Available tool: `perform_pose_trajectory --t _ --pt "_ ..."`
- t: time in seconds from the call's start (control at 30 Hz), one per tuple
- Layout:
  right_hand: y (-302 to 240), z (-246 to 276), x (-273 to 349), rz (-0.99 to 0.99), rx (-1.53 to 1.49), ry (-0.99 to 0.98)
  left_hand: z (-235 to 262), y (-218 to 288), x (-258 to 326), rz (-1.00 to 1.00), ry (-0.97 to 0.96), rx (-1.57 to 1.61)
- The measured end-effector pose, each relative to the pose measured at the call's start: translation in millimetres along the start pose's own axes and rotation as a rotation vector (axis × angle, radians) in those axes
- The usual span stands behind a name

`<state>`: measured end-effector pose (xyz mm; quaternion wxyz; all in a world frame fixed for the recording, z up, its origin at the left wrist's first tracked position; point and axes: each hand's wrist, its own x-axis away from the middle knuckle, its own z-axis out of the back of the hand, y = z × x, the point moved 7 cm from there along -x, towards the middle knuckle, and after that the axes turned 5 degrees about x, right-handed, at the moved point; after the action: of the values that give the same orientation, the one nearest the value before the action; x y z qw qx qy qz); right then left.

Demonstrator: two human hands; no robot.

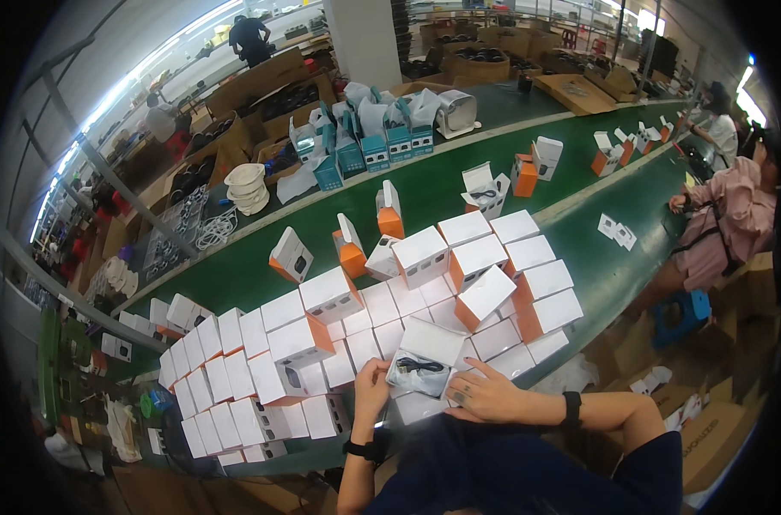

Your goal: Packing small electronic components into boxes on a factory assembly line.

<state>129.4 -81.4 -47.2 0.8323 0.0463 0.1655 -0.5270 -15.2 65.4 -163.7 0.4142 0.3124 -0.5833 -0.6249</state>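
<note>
My left hand [371, 384] and my right hand [483, 396] hold an open white box [420, 360] between them at the near edge of the green conveyor belt [425, 202]. A black cable in a clear bag lies inside the box. My right hand's fingers spread along the box's right side, my left hand grips its left side. Several closed white-and-orange boxes [476, 257] are piled on the belt just beyond my hands.
Rows of white boxes [227, 378] fill the left near side. Open orange-white boxes [390, 215] stand along the belt. Teal boxes [373, 150] and cardboard cartons [261, 86] sit behind. A person in pink [725, 227] sits at right; other people work at far left.
</note>
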Motion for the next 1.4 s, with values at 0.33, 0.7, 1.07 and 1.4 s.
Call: perform_pose_trajectory --t 0.33,0.7,1.07,1.4 --pt "22.6 -4.1 -41.0 0.039 -0.061 -0.26 7.3 51.2 -5.1 -0.05 -0.018 -0.221" --pt "219.1 207.4 -135.7 -0.271 0.068 0.039 -43.4 28.3 -208.5 -0.459 0.034 -0.38" --pt "450.8 -35.0 -169.1 -0.194 0.091 -0.36 -71.6 -22.6 -273.3 -0.312 -0.138 -0.64" --pt "484.9 -139.4 -95.8 -0.27 -0.191 -0.819 -107.4 -33.4 -307.7 -0.206 -0.263 -1.096"
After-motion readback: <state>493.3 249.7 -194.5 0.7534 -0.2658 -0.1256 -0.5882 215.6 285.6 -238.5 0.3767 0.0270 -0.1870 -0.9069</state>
